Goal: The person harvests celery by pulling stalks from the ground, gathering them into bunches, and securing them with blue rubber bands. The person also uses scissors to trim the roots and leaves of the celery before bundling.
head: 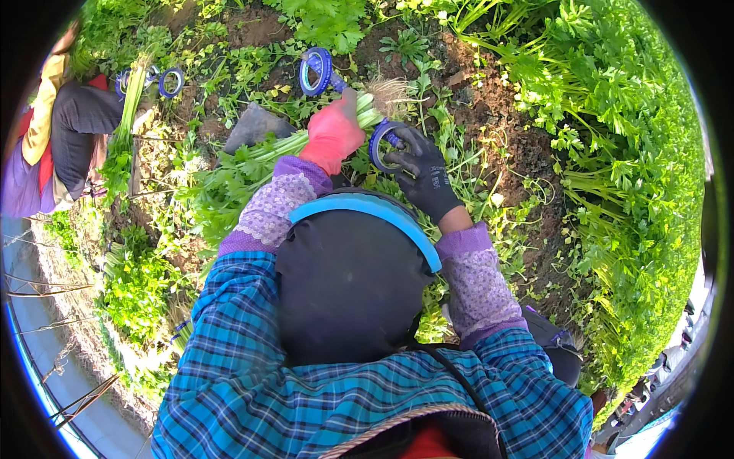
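My left hand [335,135], in a pinkish-red glove, grips a bunch of celery [281,150] by its pale stalks near the root end. The stringy roots [391,94] point to the upper right, and the leaves [221,195] spread to the lower left. Close to the root end, my right hand [423,172], in a black glove, has its fingers around a blue-rimmed tape roll [378,155]. A second blue tape roll [314,73] is just beyond my left hand, with a blue-purple strip or handle beside it. Whether tape is wound on the stalks cannot be made out.
Standing celery [625,172] fills the right side. At left, a person [74,132] has a celery bunch [133,94] and blue tape rolls [171,82] nearby. Cut celery [137,287] lies lower left. A dark object [255,127] is behind my bunch.
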Demonstrator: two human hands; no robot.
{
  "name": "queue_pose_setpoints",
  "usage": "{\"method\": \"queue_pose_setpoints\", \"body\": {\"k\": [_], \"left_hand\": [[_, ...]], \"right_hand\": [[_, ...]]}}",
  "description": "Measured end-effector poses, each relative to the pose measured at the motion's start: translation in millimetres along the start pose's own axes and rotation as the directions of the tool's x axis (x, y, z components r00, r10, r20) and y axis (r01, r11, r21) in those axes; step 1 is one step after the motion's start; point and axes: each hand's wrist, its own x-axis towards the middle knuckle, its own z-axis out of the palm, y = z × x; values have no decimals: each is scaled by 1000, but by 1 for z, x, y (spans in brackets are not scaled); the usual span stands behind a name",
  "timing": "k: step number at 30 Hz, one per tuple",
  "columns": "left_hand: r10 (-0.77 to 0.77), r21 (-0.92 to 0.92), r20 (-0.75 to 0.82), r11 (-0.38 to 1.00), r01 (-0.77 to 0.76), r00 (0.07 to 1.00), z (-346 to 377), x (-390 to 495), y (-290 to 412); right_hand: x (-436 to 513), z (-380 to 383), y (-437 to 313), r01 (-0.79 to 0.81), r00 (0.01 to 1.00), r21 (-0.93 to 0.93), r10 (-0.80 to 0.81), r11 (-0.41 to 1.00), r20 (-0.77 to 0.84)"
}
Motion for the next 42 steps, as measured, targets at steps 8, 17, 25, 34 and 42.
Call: {"method": "queue_pose_setpoints", "body": {"k": [8, 17, 25, 34, 42], "left_hand": [[2, -27, -5, 1000, -2, 1000, 2, 0, -3], [-14, -26, -58, 1000, 13, 998, 1, 6, -7], [24, -31, -88, 999, -27, 996, 5, 5, -9], [41, -25, -141, 999, -45, 989, 14, 2, -12], [51, -17, -114, 998, -53, 992, 10, 2, -6]], "right_hand": [[35, 6, -3, -390, 902, 271, 424, 880, -78], [72, 26, -18, -498, 865, -182, 470, 848, -178], [79, 25, -20, -423, 888, -95, 392, 901, -241], [47, -26, -42, -235, 840, 705, 505, 669, -199], [55, -65, -57, -130, 926, 440, 267, 889, -266]]}}
